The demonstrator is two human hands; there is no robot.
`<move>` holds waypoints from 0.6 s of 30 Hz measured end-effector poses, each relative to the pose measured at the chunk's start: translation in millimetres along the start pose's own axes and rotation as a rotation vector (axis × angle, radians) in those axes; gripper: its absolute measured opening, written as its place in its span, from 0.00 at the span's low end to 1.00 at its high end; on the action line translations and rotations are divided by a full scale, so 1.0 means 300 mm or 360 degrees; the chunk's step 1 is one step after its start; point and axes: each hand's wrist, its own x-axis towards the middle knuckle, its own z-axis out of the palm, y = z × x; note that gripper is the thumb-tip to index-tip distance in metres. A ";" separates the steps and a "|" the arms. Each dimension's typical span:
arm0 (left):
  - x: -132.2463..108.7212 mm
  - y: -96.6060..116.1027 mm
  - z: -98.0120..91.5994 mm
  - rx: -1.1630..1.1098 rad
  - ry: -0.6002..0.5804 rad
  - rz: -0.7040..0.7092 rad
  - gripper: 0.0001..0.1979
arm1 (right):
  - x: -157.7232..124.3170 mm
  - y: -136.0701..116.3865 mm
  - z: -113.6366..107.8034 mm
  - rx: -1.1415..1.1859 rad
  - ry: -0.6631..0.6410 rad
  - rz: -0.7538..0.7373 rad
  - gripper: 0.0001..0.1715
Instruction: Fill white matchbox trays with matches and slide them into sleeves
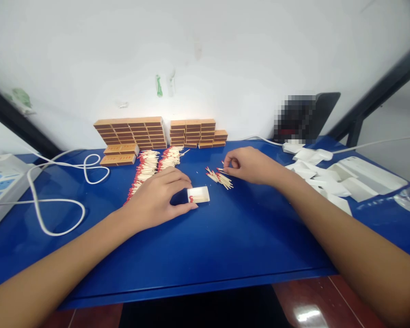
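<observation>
A: What is the left hand doing at the middle of the frame?

B: Its grip is closed around the left end of a white tray, thumb along the near side, fingers at the far corner. I'd say that steadies the light little thing and leaves its open top and right end unobstructed.

A: And inside it?

B: A few matches, lying lengthwise along the near wall, red heads to the left.

A: The right hand?

B: Right of centre, above a small loose heap. That grip is narrow, thumb and fingertips nearly together, as suits thin sticks. Match ends show beside the fingertips, but I can't tell whether any is actually pinched.

A: Why is the heap there?

B: Probably for reach: it sits on the blue counter near the tray, between the two hands.

A: Those long rows left of centre?

B: More matches, heads mostly leftward, perhaps to keep them aligned. Behind them, stacked matchboxes stand near the wall, presumably out of the way; white pieces lie jumbled at the right.
</observation>
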 end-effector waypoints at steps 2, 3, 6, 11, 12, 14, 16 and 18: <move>-0.001 0.000 0.000 -0.0001 -0.0009 -0.0012 0.12 | 0.001 0.002 0.000 -0.0016 -0.0011 -0.0012 0.04; -0.002 0.001 0.000 -0.0001 -0.0012 -0.0015 0.12 | 0.002 0.003 0.001 -0.0012 -0.0025 -0.0010 0.05; -0.002 0.001 -0.001 0.0002 -0.0016 -0.0021 0.12 | 0.006 0.010 0.006 0.0002 -0.0100 -0.0005 0.07; -0.002 0.000 -0.001 0.0010 0.0003 -0.0003 0.12 | 0.002 0.006 -0.002 -0.0042 -0.0098 -0.0085 0.09; -0.002 0.000 -0.001 0.0017 0.0011 -0.0001 0.13 | -0.003 -0.003 -0.008 -0.0026 -0.0068 -0.0107 0.09; -0.002 -0.001 -0.001 0.0036 0.0026 -0.0018 0.13 | -0.022 -0.032 -0.020 0.0054 0.0010 -0.0182 0.10; -0.002 0.000 -0.001 0.0058 0.0043 -0.0044 0.13 | -0.049 -0.072 -0.026 0.0197 0.0063 -0.0303 0.11; -0.001 0.000 -0.001 0.0072 0.0046 -0.0067 0.15 | -0.078 -0.114 -0.021 0.0352 0.0080 -0.0450 0.12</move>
